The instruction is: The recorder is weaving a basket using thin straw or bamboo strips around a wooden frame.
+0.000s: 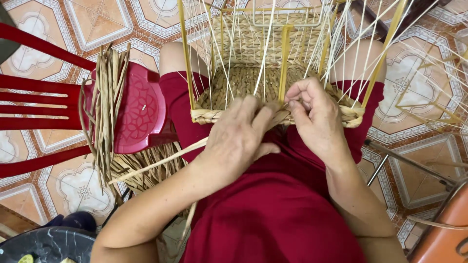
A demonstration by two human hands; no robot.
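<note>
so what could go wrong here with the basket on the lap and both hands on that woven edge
1. The thin upright strands stand crowded around the left hand and right hand; a pull on the woven rim might bend or snap one.
2. The basket rests only on the lap, so it could tip.
3. The bundle of dried fibre overhangs the red stool and may slide off.
</note>
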